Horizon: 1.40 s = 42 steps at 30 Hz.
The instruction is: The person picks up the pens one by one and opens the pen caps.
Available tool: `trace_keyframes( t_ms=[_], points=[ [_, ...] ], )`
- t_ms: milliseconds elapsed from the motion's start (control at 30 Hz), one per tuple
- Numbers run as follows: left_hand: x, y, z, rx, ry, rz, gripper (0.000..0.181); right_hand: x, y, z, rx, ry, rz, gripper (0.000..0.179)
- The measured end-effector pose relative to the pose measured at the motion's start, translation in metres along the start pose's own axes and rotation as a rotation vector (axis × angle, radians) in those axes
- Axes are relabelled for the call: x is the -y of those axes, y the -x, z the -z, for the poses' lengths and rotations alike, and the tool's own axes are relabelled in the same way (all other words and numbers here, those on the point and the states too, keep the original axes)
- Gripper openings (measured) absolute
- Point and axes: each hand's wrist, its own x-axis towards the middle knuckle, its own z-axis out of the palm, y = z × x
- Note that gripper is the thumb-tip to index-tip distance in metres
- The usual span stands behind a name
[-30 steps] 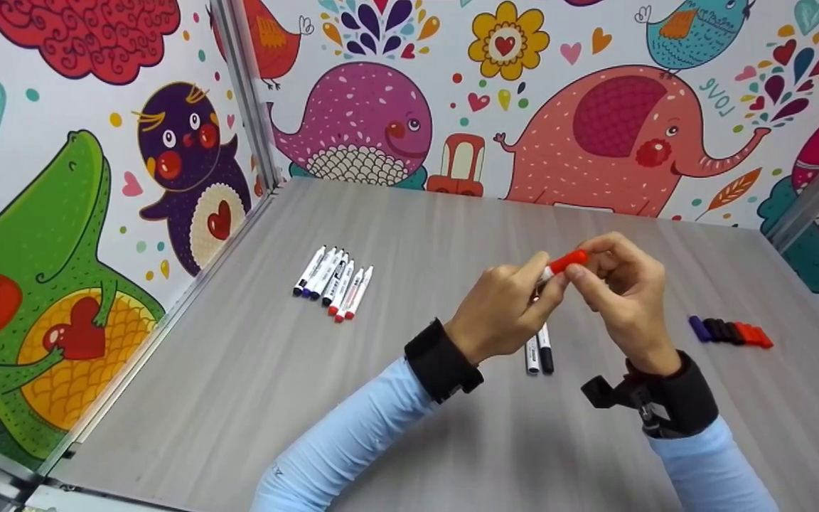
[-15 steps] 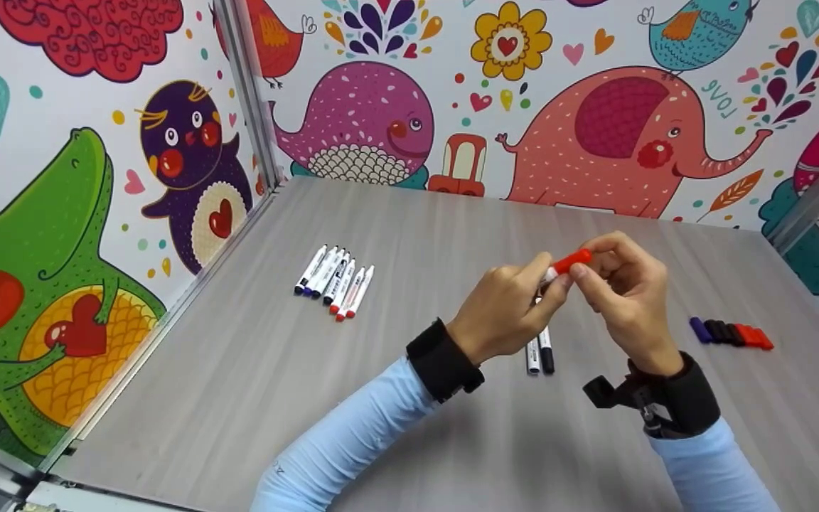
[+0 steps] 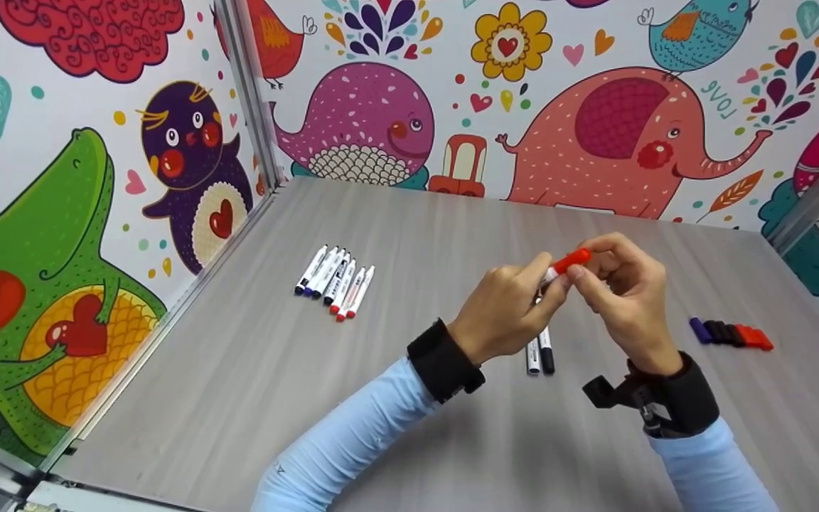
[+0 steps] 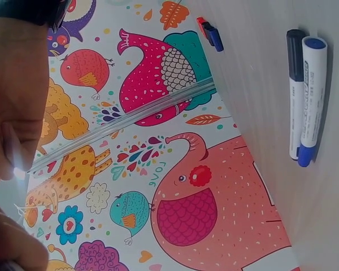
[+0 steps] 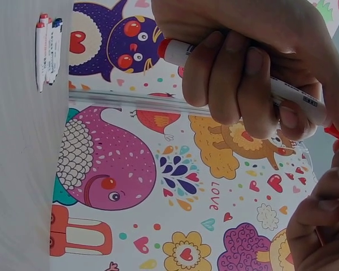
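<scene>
My left hand [image 3: 505,309] grips a white whiteboard marker [image 5: 294,95] with a red end, its fingers curled round the barrel. The red cap [image 3: 571,261] sits at the marker's upper end, pointing right and slightly up. My right hand [image 3: 623,295] pinches this cap between thumb and fingertips. In the right wrist view the left hand's fingers wrap the barrel, and the cap is mostly cut off at the right edge. Below the hands, two markers lie side by side on the table, one with a black cap [image 4: 295,53], the other blue-ended [image 4: 313,96].
Several white markers [image 3: 331,284] without caps lie in a row on the left of the grey table [image 3: 203,398]. On the right is a row of loose caps [image 3: 731,333] in purple-blue, black and red. Printed cartoon walls [image 3: 352,121] enclose the back and sides.
</scene>
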Motion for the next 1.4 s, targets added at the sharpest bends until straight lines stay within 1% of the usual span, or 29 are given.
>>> trace_keyframes(
  t_ms=[533, 633, 767, 1033, 1233, 1333, 1400],
  points=[
    [0.0, 0.0, 0.0, 0.005, 0.002, 0.011, 0.028, -0.001, -0.001, 0.002, -0.004, 0.01, 0.008, 0.015],
    [0.0, 0.0, 0.001, 0.022, -0.008, 0.014, 0.029, -0.001, -0.001, 0.004, -0.006, -0.004, 0.012, 0.015],
    [0.001, 0.0, 0.001, 0.058, 0.002, 0.019, 0.027, 0.0, -0.002, 0.007, -0.02, -0.025, 0.016, 0.015],
    [0.004, 0.0, 0.0, 0.071, 0.02, 0.02, 0.022, 0.001, -0.004, 0.015, -0.06, -0.04, 0.018, 0.014],
    [0.007, 0.0, 0.001, 0.112, 0.017, 0.05, 0.02, 0.0, -0.005, 0.02, -0.078, -0.052, 0.038, 0.015],
    [0.009, 0.0, 0.003, 0.146, 0.016, 0.072, 0.017, 0.0, -0.005, 0.022, -0.084, -0.051, 0.036, 0.015],
    [0.011, -0.001, 0.005, 0.179, 0.012, 0.104, 0.015, 0.001, -0.005, 0.023, -0.085, -0.048, 0.032, 0.015]
  ],
)
